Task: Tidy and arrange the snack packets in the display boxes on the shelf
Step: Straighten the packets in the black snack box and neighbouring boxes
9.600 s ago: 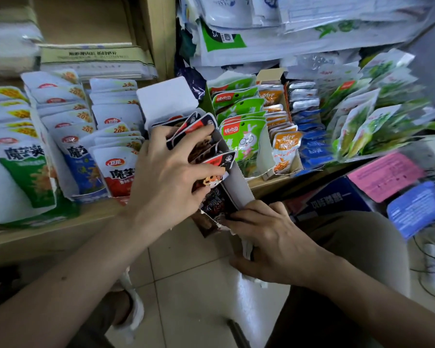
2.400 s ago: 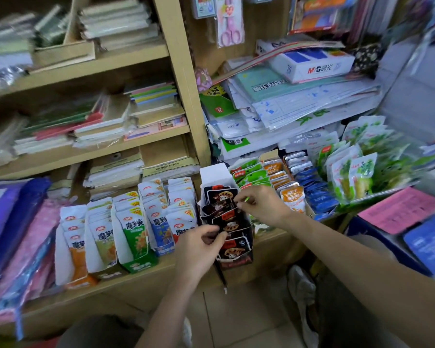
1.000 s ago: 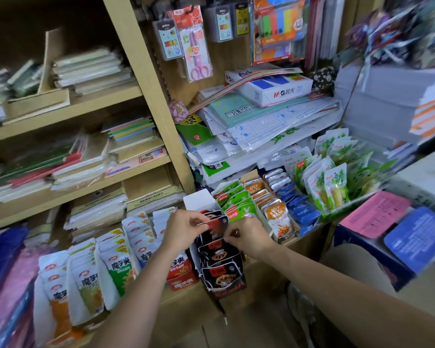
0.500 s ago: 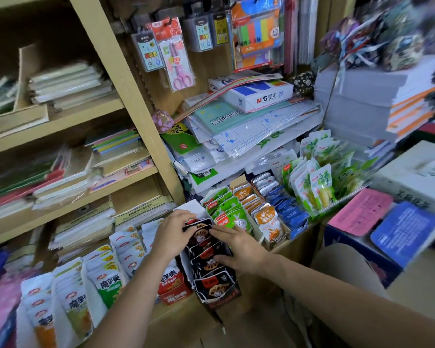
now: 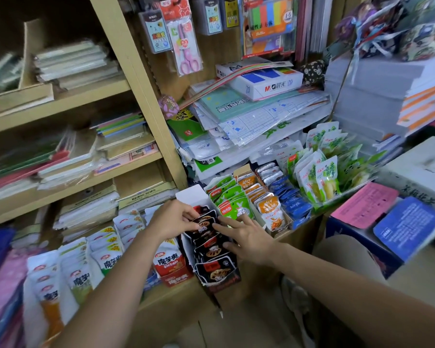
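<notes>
A white display box [image 5: 189, 197] of black snack packets [image 5: 215, 268] stands on the lower shelf, its front end hanging past the shelf's edge [image 5: 166, 297]. My left hand [image 5: 172, 218] pinches the rear black packets near the box's back flap. My right hand [image 5: 246, 236] lies with fingers spread and straight against the packets on the box's right side. Left of the box stand rows of white konjac packets [image 5: 106, 254] and a red box [image 5: 172, 268]. To the right are green packets [image 5: 230, 200], orange packets [image 5: 271, 213] and blue packets [image 5: 294, 205].
Light green pickle pouches [image 5: 322, 172] fill a clear tray at the right. Stacked paper and an A4 ream [image 5: 266, 80] lie behind the snacks. Notebooks fill the left shelves [image 5: 68, 101]. A pink card [image 5: 364, 205] and blue card [image 5: 407, 224] rest on a box at right.
The view has tilted up and drawn back slightly. My right hand has opened flat against the black packets; my left hand stays at the rear packets.
</notes>
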